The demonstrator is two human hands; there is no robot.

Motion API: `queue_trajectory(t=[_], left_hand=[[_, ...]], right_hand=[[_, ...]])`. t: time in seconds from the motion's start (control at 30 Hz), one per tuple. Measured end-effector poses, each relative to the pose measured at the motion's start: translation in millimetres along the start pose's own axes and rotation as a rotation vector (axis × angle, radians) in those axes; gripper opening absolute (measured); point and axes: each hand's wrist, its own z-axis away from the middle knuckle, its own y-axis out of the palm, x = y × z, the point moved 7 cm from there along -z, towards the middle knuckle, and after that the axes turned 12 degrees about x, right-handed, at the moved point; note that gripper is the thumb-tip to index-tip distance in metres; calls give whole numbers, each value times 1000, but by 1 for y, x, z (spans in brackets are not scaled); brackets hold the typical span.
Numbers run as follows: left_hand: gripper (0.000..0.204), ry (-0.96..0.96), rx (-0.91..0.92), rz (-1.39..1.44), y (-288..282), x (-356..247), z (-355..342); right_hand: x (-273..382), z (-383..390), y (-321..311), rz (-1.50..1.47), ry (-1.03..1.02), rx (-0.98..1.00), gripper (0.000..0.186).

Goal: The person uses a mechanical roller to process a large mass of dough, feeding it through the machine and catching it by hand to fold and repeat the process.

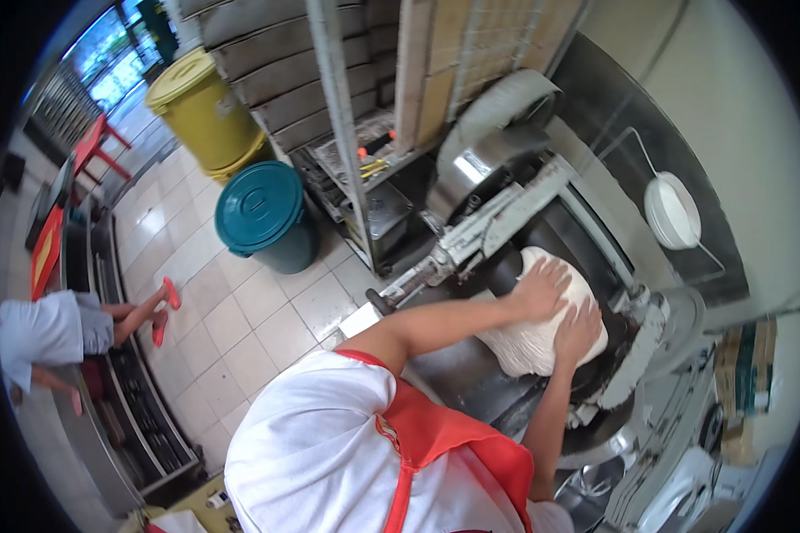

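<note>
A large pale slab of dough point(529, 346) lies on the dark metal bed of a roller machine, probably a dough sheeter point(498, 226). My left hand point(542, 290) rests flat on the dough's far part, fingers spread. Beside it, nearer its right edge, my right hand point(578, 332) also lies on the dough with fingers stretched out. Neither hand grips anything; both palms touch the dough's surface. A dark roller point(505, 269) shows at the dough's far left corner. The dough's underside is hidden.
Left of the machine stand a lidded teal bin point(267, 209) and a yellow bin point(206, 120), with a tall rack point(342, 115) behind. A person point(53, 329) bends over a counter at far left. A white round container point(672, 210) is by the right wall.
</note>
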Motion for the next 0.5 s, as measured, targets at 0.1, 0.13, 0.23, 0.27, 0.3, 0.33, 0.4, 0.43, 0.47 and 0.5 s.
queue_trajectory(t=[0.1, 0.13, 0.23, 0.27, 0.3, 0.33, 0.4, 0.43, 0.47, 0.5], left_hand=[[64, 40, -184, 77, 0, -18, 67], [67, 36, -179, 68, 9, -14, 72], [69, 77, -226, 123, -16, -19, 41], [68, 54, -233, 134, -22, -16, 21], [68, 8, -224, 159, -19, -3, 9], [68, -31, -211, 186, -17, 10, -4], [67, -148, -103, 207, -10, 26, -31], [68, -181, -21, 162, -12, 27, -44], [67, -199, -42, 183, -14, 26, -47], [65, -162, -75, 162, -11, 43, -44]], right_hand=[[23, 67, -1, 53, 80, -74, 50], [29, 75, 1, 67, 118, -101, 51], [18, 55, -17, 163, 172, -131, 49], [12, 40, -28, 184, 178, -198, 46], [7, 25, -29, 131, 174, -124, 45], [5, 6, -31, 80, 176, -51, 44], [-4, -13, -28, -5, 218, 68, 44], [-30, -25, -8, -136, 187, 128, 46], [-52, -34, 8, -167, 157, 166, 49], [-41, -38, 13, -161, 121, 199, 52]])
